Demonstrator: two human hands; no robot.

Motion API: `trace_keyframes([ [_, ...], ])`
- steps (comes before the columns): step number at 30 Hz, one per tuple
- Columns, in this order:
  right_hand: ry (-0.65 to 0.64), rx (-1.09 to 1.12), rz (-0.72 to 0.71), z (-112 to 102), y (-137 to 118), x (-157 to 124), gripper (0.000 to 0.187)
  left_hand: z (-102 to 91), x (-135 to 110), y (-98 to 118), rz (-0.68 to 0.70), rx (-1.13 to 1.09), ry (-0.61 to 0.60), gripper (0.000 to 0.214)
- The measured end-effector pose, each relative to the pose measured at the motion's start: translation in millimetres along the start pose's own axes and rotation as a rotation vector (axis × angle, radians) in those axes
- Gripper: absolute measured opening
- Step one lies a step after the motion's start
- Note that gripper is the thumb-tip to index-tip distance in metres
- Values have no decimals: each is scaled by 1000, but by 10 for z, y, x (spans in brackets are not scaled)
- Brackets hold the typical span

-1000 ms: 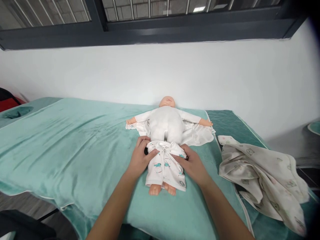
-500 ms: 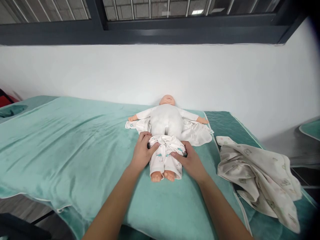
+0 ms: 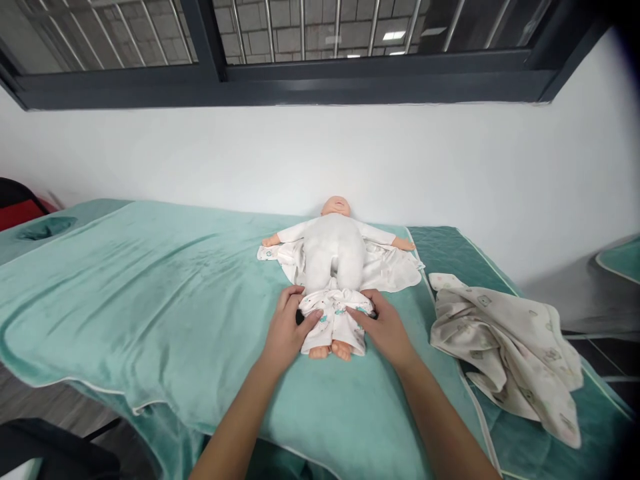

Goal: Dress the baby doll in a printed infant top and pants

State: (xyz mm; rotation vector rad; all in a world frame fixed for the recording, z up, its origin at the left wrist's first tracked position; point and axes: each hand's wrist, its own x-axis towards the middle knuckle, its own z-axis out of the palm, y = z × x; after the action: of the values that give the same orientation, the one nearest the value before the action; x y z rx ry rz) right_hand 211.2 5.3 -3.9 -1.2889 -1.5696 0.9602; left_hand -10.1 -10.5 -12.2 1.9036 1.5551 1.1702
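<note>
Pants (image 3: 333, 320) now bunched lower on doll (image 3: 334, 250) | your left hand (image 3: 287, 327) and right hand (image 3: 383, 327) both clutch the waistband | bed's (image 3: 150, 280) far edge

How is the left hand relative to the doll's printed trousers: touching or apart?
Touching: head view shows the left hand gripping the printed trousers, no gap between them.

A plain white wall (image 3: 450, 160) runs beneath a dark-framed window (image 3: 300, 83) with metal bars (image 3: 270, 30) — grey blockwork and a bright light panel (image 3: 393, 35) show in the glass. A teal plush cover (image 3: 125, 287) drapes the massage bed; a neighbouring bed's face hole (image 3: 45, 229) sits far left. Grey plank floor (image 3: 45, 407) lies below — dark tiles (image 3: 610, 360) at right.
</note>
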Motion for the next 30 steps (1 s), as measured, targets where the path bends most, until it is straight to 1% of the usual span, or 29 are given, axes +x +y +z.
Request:
trace_keyframes([
  [2,-49,22,-10,-13,-9,-108,37,-3,-11,-2,20,-2,11,21],
  [3,-79,37,-24,-20,-8,-173,41,-5,-21,-1,27,-4,19,21],
  [4,-107,48,-48,-24,-2,-244,49,-6,-33,0,31,-4,28,20],
  [6,-139,36,-114,-23,14,-384,73,-8,-57,7,41,3,42,19],
  [7,-128,10,-145,-17,17,-447,82,-11,-68,14,47,4,47,19],
  [8,-105,-24,-168,-8,12,-500,85,-17,-78,24,53,3,47,18],
  [9,-79,-56,-176,3,-5,-542,84,-28,-88,36,57,-2,42,17],
  [11,-49,-98,-157,24,-85,-598,73,-74,-116,69,61,-20,17,13],
  [13,-57,-120,-121,33,-211,-631,64,-163,-156,111,69,-36,-30,9],
  [15,-76,-134,-83,23,-347,-664,56,-295,-207,161,102,-44,-88,7],
  [17,-103,-129,-50,-10,-461,-710,50,-455,-254,221,146,-55,-165,10],
  [19,-141,-109,-31,-68,-553,-764,45,-628,-284,297,164,-60,-297,17],
  [22,-265,-114,-10,-201,-715,-831,46,-885,-289,455,107,-51,-511,28],
  [24,-375,-129,21,-312,-877,-850,46,-1046,-269,584,39,-81,-599,31],
  [27,-512,-96,43,-486,-1202,-831,41,-1272,-208,777,-51,-217,-674,31],
  [30,-639,-25,22,-660,-1598,-760,43,-1496,-83,973,-73,-415,-669,29],
])
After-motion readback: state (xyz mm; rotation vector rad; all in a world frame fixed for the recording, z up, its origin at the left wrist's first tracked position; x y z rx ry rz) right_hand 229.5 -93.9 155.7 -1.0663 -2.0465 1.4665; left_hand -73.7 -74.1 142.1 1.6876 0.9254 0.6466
